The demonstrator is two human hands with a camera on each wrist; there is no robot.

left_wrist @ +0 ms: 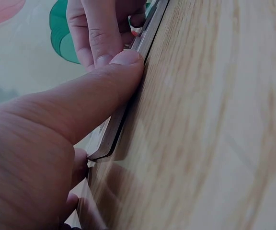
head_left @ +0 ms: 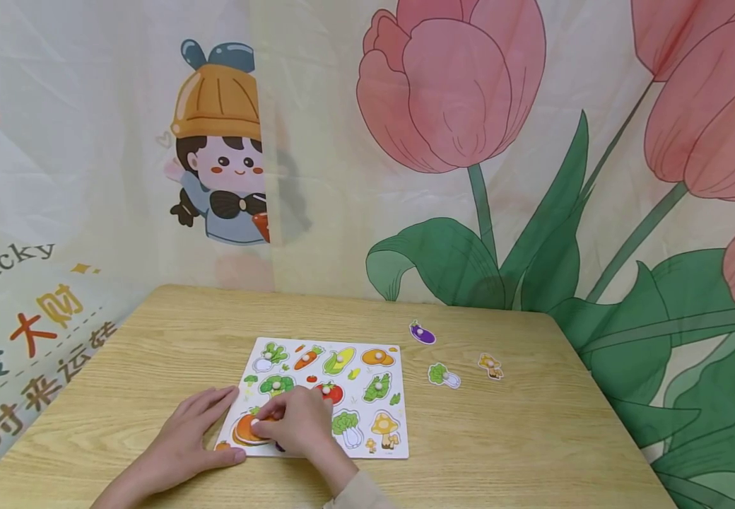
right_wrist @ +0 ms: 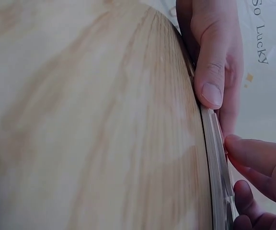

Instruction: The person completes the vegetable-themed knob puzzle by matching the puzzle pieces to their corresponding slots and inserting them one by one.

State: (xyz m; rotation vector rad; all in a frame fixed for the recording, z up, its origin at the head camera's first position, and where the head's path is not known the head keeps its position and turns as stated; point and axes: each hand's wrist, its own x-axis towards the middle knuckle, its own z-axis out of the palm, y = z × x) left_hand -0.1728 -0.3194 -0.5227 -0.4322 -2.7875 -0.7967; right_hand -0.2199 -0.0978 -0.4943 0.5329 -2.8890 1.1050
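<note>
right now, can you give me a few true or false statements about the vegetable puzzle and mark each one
1. The right hand pinches the pumpkin piece. True.
2. The left hand holds the loose eggplant piece. False: it touches the puzzle board.
3. A loose mushroom piece lies right of the board. True.
4. The tomato piece lies loose on the table. False: it sits in the board.

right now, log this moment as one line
left hand: touching board | right hand: pinching pumpkin piece | off-board: eggplant, cabbage, mushroom
</note>
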